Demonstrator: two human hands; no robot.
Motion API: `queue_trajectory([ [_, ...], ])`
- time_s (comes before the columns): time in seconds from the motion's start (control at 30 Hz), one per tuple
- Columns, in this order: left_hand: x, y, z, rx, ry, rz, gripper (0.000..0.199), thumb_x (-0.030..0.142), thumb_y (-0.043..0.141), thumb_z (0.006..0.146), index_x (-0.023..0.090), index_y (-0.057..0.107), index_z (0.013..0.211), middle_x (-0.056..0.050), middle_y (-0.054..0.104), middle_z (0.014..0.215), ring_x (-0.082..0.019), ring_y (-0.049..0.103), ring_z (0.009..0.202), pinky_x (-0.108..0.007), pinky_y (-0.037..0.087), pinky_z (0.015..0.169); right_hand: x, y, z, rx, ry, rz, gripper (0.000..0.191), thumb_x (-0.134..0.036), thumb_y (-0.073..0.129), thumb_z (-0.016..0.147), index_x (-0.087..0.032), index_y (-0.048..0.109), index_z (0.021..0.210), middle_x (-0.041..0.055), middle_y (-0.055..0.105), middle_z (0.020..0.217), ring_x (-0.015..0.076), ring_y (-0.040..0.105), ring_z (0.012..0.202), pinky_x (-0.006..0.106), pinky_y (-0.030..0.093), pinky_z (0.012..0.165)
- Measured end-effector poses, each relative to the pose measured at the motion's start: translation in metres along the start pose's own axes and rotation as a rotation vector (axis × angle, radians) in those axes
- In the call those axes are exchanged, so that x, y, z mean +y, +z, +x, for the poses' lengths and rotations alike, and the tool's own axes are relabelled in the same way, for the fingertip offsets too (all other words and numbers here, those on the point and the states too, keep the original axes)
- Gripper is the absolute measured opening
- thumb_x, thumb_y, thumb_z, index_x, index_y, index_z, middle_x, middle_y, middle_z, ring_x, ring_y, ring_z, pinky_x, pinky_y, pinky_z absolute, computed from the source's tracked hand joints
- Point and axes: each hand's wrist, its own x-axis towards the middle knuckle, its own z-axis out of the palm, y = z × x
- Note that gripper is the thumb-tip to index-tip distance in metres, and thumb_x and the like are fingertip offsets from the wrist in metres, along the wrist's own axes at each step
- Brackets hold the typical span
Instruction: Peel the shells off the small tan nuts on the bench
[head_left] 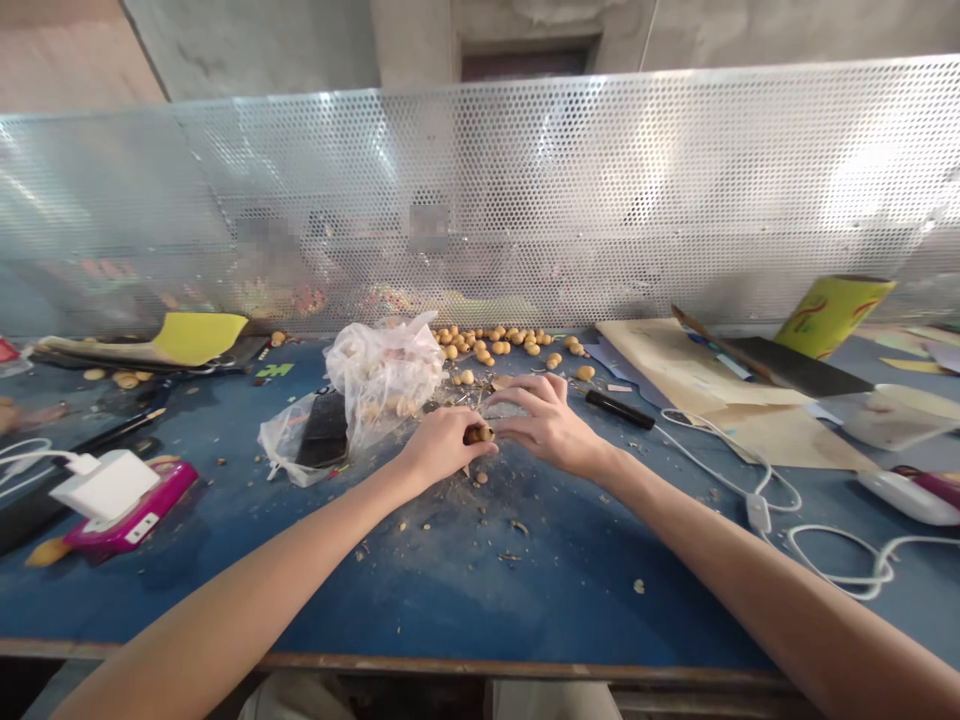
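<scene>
My left hand [446, 447] is closed around a small brown gourd [478, 435], with its end showing between thumb and fingers. Just to the right, my right hand [551, 425] has its fingers spread and curved, the tips close to the gourd, with nothing visible in them. Whether those fingertips touch it I cannot tell. Several small tan gourds [499, 345] lie behind the hands along the back of the blue table [420, 600]. Scraps and chips are strewn under and around both hands.
A crumpled plastic bag [386, 375] and a dark phone-like block [324, 428] lie left of my hands. A black marker-like tube [619, 409] and a white cable [817, 575] are on the right. A perforated metal screen [525, 200] closes the back. A magenta power strip [135, 515] sits far left.
</scene>
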Motion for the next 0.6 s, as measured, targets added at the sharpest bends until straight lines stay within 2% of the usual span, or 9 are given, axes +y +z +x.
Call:
queue_trajectory([
  [0.13, 0.0001, 0.0001, -0.0003, 0.005, 0.02, -0.005, 0.022, 0.038, 0.072, 0.082, 0.019, 0.064, 0.075, 0.001, 0.064, 0.072, -0.013, 0.056, 0.064, -0.025, 0.04, 0.061, 0.0019, -0.0046, -0.0022, 0.024, 0.042, 0.01, 0.017, -0.035, 0.059, 0.094, -0.031, 0.075, 0.095, 0.0032, 0.062, 0.125, 0.0271, 0.041, 0.12, 0.046, 0.027, 0.099],
  [0.27, 0.0004, 0.0002, -0.0005, 0.012, 0.012, 0.016, 0.021, 0.038, 0.072, 0.082, 0.019, 0.065, 0.076, 0.001, 0.063, 0.073, -0.013, 0.056, 0.065, -0.026, 0.04, 0.061, -0.0018, 0.0004, -0.0021, 0.043, 0.061, 0.012, 0.016, -0.034, 0.06, 0.093, -0.03, 0.075, 0.094, 0.0025, 0.063, 0.125, 0.0273, 0.041, 0.12, 0.046, 0.027, 0.099],
  [0.6, -0.0009, 0.0005, -0.0009, 0.011, 0.025, 0.0, 0.018, 0.036, 0.073, 0.081, 0.02, 0.065, 0.08, 0.0, 0.065, 0.078, -0.015, 0.059, 0.069, -0.026, 0.043, 0.064, 0.0013, 0.004, -0.0014, 0.005, 0.106, -0.007, 0.014, -0.036, 0.061, 0.092, -0.033, 0.075, 0.093, 0.0007, 0.063, 0.124, 0.0276, 0.042, 0.119, 0.047, 0.026, 0.098],
])
